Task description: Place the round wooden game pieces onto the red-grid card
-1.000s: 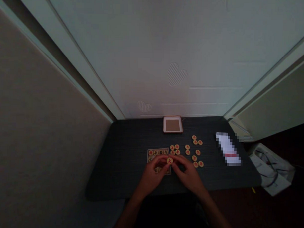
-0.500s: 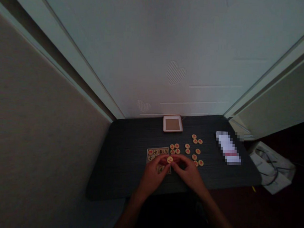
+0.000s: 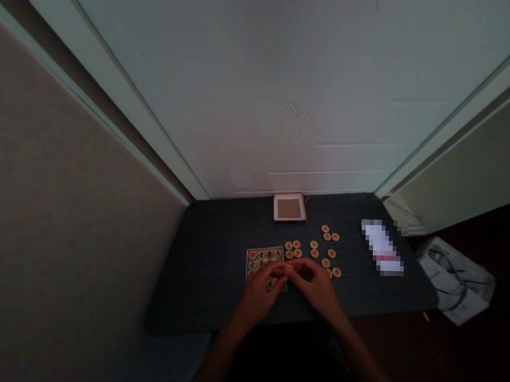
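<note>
Between the fingertips of my left hand [image 3: 260,288] and my right hand [image 3: 316,285] is a round xiangqi piece [image 3: 289,268], pinched by both and partly covered. Both hands are over the right side of a shallow box [image 3: 247,263] that holds rows of xiangqi pieces with red or black characters. My left hand hides part of that box. Just beyond my fingers, a small cluster of red-marked pieces [image 3: 296,245] lies beside the box. More loose red-marked pieces [image 3: 332,253] are scattered to the right, one partly hidden by my right hand.
A box lid or tray [image 3: 289,209] with a brown inside lies at the back of the dark table [image 3: 203,239], near the white door [image 3: 250,74]. On the right lies a blurred-out, whitish long object [image 3: 382,245]. A white bag [image 3: 456,281] with dark cords stands on the floor.
The held piece has turned, so its red character no longer faces me plainly. My fingertips have shifted slightly right and closed further over it. The other pieces lie as before.
</note>
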`<state>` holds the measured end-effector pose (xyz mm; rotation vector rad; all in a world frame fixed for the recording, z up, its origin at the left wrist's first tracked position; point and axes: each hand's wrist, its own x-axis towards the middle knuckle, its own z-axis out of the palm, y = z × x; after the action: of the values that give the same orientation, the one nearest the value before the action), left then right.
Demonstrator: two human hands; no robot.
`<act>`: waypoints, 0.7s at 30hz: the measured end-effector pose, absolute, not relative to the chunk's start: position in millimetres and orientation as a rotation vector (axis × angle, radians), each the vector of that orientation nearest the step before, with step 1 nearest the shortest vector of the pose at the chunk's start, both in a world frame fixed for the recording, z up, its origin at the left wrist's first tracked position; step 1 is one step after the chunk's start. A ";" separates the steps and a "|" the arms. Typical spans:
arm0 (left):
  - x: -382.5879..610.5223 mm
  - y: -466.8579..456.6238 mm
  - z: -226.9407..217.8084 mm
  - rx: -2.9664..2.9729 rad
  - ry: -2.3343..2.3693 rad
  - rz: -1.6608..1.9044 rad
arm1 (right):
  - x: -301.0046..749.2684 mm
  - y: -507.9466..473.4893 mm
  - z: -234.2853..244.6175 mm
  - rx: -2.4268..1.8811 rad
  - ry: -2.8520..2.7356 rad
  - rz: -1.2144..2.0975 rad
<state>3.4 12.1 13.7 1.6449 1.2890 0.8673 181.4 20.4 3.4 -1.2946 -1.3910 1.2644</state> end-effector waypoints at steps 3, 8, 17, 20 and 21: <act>3.7 11.6 13.2 1.644 1.291 0.866 | 182.4 21.4 3.6 -1.301 -1.411 1.246; 2.9 12.5 12.6 1.653 1.316 0.874 | 183.5 21.9 4.5 -1.275 -1.431 1.255; 0.1 12.7 8.4 1.647 1.323 0.882 | 182.4 19.9 3.2 -1.249 -1.405 1.331; -0.2 12.0 9.0 1.668 1.327 0.871 | 181.5 19.9 1.9 -1.251 -1.366 1.356; -0.1 11.9 9.5 1.679 1.325 0.869 | 181.1 19.8 1.5 -1.252 -1.351 1.362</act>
<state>-0.1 11.9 9.5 1.6787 1.3252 0.8689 181.1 19.8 1.5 -1.2515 -1.3511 1.3623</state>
